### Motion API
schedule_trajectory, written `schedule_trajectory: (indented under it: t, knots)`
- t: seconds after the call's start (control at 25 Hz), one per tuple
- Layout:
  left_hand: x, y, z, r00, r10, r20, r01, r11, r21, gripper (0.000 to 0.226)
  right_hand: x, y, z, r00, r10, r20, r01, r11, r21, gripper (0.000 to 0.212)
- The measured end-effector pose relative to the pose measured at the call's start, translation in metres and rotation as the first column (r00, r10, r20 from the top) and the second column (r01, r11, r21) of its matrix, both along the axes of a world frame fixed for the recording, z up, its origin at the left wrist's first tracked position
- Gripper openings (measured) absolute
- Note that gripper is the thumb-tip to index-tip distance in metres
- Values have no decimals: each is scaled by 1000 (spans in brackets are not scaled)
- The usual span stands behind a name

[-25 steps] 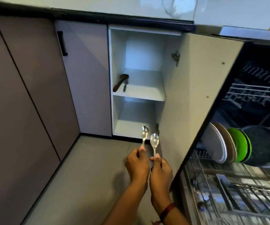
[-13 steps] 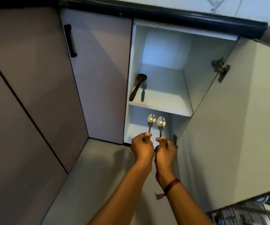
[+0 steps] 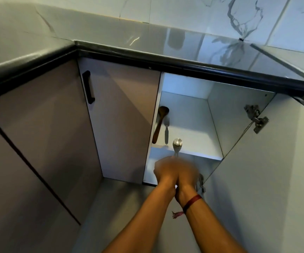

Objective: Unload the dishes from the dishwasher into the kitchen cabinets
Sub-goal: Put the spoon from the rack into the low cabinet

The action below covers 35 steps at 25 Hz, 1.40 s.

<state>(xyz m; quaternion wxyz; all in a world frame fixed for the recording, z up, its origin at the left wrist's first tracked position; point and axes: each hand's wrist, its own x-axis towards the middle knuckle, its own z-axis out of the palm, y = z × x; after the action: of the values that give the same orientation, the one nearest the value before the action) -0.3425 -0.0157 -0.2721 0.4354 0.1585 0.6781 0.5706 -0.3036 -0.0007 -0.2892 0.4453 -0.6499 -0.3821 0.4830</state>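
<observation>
My left grip and right grip are pressed together and smeared by motion, so I cannot tell how the fingers lie or which of them has the handle. A spoon stands upright out of the join between them. A second ago I carried two spoons, one in each grip and a little apart, low by the bottom compartment. Now the grips have closed up and only one bowl shows. The other is either hidden behind it or lost in the blur. The bowl has risen to the front edge of the upper shelf, just beside the fork and the wooden spoon lying along its left wall. I judge the cutlery is about to be laid there. A red thread circles my right wrist. The cabinet door hangs open on my right, its hinge bare. To the left is a closed door with a black handle. The dark-edged counter runs above, under marbled tiles, and grey floor lies below. The dishwasher has slipped out of view.
</observation>
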Motion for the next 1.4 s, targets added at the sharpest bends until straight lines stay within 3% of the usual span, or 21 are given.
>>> schedule_trajectory:
  t: [0.24,0.4,0.6,0.84,1.04,1.4]
  knots:
    - [-13,33,-12,991,-16,132,15,1000,9,28,-11,37,10,967,254,-31,-256,964,-78,24]
    - [-12,60,-5,985,-6,173,14,999,-46,19,-10,67,12,965,263,1,-259,950,-173,23]
    - [-5,132,-74,986,-67,154,87,987,-132,38,1,114,6,965,260,22,-246,932,-266,27]
    - [-5,139,-25,999,-14,-48,6,986,-168,23,-3,163,-9,910,377,176,-309,895,-321,33]
    - [-11,158,-36,999,20,-41,-26,988,-155,18,-13,175,-22,916,383,116,-335,892,-302,22]
    - [-16,171,-50,995,56,-84,-69,983,-168,26,-7,184,-22,919,393,27,-364,873,-325,24]
